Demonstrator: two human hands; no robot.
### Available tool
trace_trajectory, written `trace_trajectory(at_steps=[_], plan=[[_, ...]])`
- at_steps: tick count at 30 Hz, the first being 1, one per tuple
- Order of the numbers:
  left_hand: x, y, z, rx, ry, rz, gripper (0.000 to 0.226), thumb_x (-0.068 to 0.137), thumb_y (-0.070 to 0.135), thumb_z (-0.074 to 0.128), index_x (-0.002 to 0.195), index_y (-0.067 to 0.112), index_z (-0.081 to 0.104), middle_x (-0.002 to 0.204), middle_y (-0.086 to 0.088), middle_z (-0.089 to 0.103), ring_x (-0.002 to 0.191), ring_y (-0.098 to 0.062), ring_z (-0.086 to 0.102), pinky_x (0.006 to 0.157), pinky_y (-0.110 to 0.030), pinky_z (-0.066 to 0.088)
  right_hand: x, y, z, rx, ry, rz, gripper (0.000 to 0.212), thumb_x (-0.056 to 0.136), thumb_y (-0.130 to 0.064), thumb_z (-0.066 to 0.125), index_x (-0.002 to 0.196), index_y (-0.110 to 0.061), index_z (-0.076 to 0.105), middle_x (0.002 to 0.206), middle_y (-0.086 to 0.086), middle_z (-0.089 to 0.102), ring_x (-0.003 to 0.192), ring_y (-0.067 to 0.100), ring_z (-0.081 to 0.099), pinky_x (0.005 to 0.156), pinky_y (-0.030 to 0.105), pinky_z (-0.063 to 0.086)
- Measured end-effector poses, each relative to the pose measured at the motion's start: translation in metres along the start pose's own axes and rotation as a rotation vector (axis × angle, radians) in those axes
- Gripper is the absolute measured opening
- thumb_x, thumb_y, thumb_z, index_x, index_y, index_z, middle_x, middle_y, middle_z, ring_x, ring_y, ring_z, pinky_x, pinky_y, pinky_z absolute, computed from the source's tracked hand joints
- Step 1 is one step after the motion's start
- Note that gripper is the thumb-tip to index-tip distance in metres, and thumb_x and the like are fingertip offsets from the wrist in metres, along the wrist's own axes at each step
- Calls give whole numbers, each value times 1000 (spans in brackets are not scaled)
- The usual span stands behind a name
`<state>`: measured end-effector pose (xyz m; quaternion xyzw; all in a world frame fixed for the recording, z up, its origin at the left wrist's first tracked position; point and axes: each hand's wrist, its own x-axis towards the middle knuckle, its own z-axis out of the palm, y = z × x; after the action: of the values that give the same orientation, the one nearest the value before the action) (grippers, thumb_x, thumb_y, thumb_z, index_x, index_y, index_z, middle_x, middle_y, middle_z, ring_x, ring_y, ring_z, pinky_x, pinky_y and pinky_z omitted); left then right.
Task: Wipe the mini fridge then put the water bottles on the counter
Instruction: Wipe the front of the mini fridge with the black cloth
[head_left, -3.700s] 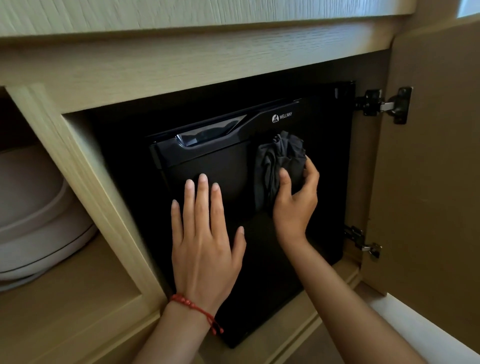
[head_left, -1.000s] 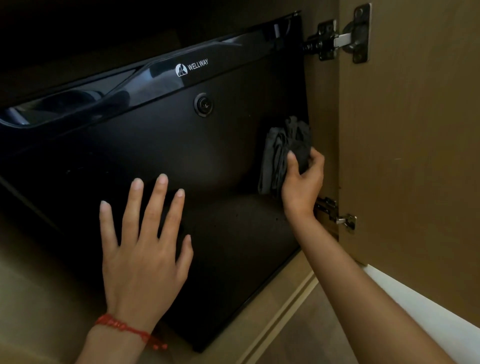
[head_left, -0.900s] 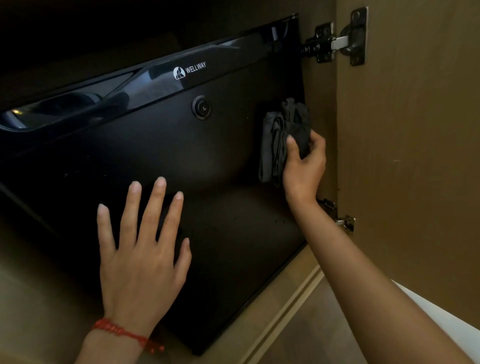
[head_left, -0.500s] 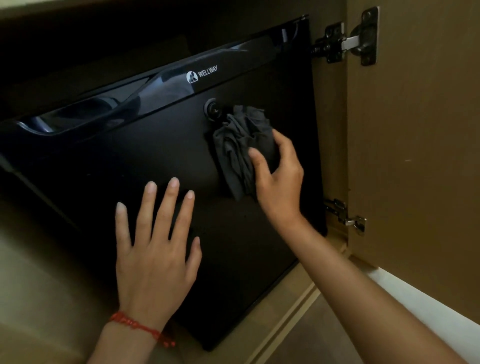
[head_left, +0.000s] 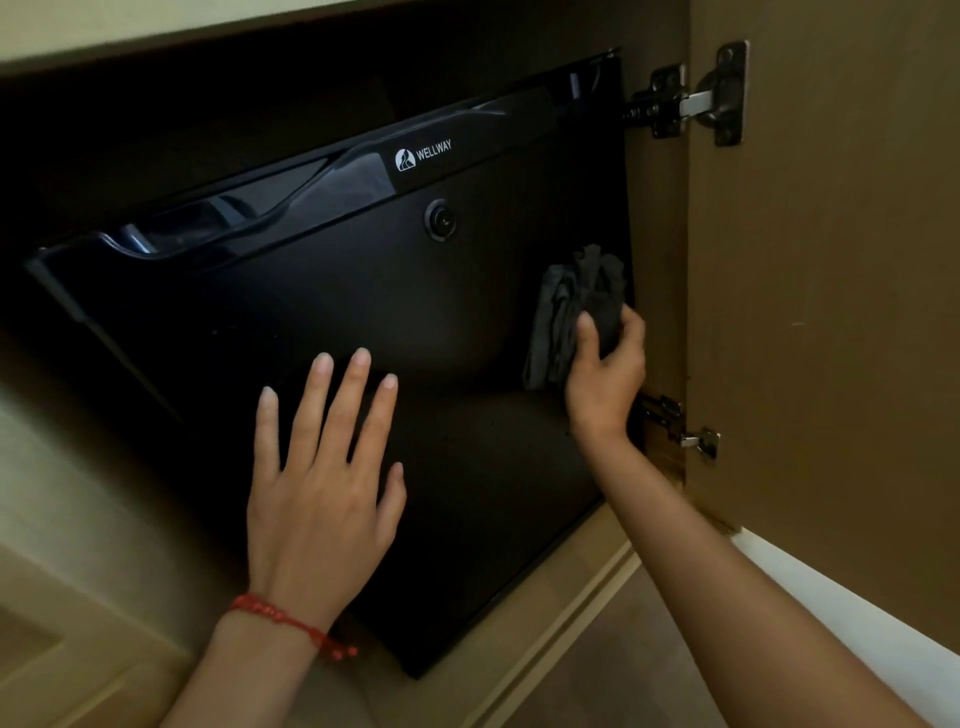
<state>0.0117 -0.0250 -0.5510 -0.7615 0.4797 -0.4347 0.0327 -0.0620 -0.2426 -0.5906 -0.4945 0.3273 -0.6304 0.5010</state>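
Still in the wipe step. Left hand is flat on the lower middle of the fridge door, fingers spread and straight, gripping nothing; looks like it's just bracing the door. Red bracelet on that wrist. Door is shut, so the inside isn't visible. Handle recess along the top left, logo and a round lock further right, both uncovered by either hand. Right hand sits at the door's right edge, fingers and thumb closed around a bunched dark cloth pressed against the door face, just beside the cabinet side. Cabinet door hangs open at far right on its hinges. Progress, my read: front wipe underway, can't tell how much of the door is covered; a few pale specks show on the lower panel, so probably not finished. No bottles in view and the counter top isn't in frame. Left to do: finish wiping, open fridge, move bottles up.
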Motion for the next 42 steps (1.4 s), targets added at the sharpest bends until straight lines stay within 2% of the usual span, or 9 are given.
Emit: trace_trajectory(at_steps=[7, 12, 17, 21, 25, 28, 33, 39, 42], plan=[[-11, 9, -4, -29, -1, -39, 63, 82, 31, 47, 139, 8, 34, 149, -20, 29, 139, -34, 18, 110, -54, 10, -44, -3, 11, -71, -233, -289, 41, 88, -18, 58, 124, -2, 46, 116, 11, 56, 108, 14, 52, 93, 24, 43], [-26, 15, 0, -51, -52, -82, 64, 81, 33, 47, 137, 3, 37, 147, -22, 30, 137, -35, 21, 108, -55, 16, -22, 19, -4, -76, -117, -125, 38, 90, -20, 56, 123, -5, 47, 119, 15, 58, 112, 23, 54, 97, 41, 45], [-36, 19, 8, -94, -42, -114, 64, 83, 29, 54, 137, 0, 35, 147, -24, 30, 138, -35, 19, 109, -53, 17, -14, 37, -13, -54, 28, 3, 37, 91, -19, 54, 123, -3, 47, 119, 11, 57, 113, 22, 53, 88, 10, 38], [-42, 20, 15, -90, -24, -108, 64, 83, 29, 49, 139, 1, 32, 147, -24, 27, 138, -34, 18, 110, -51, 14, -45, 29, -2, -44, -54, -73, 38, 90, -19, 56, 123, -4, 46, 118, 8, 56, 112, 16, 52, 95, 27, 42], [-42, 23, 19, -89, -6, -132, 74, 78, 26, 61, 140, 1, 29, 147, -24, 27, 138, -34, 17, 111, -51, 13, -83, 24, 7, -73, -222, -256, 39, 88, -15, 58, 122, -1, 46, 112, 0, 50, 106, -1, 46, 92, 7, 37], [-43, 27, 21, -102, 2, -151, 74, 79, 28, 58, 141, 3, 27, 148, -24, 28, 139, -34, 16, 111, -51, 12, -80, 25, 5, -126, -270, -331, 40, 87, -15, 59, 121, 2, 46, 109, 1, 49, 103, 6, 49, 89, 6, 36], [-44, 28, 27, -118, 38, -166, 68, 85, 27, 54, 142, 3, 26, 148, -23, 27, 139, -33, 15, 112, -50, 11, -59, 43, -6, -140, -151, -242, 37, 90, -17, 56, 122, -2, 46, 112, -1, 50, 107, 11, 51, 90, 17, 42], [-59, 36, 31, -181, 28, -233, 66, 86, 31, 46, 143, 5, 24, 149, -22, 25, 140, -33, 13, 113, -50, 12, -52, 55, -10, -64, -30, -91, 38, 90, -19, 55, 124, -5, 45, 113, -4, 51, 108, 6, 49, 89, 7, 39], [-75, 43, 34, -225, 0, -266, 68, 84, 30, 51, 142, 4, 26, 149, -23, 24, 140, -34, 15, 112, -51, 15, -72, 49, -2, -12, -28, -80, 37, 90, -18, 55, 123, -5, 44, 108, -9, 51, 98, -8, 50, 85, 2, 37]])
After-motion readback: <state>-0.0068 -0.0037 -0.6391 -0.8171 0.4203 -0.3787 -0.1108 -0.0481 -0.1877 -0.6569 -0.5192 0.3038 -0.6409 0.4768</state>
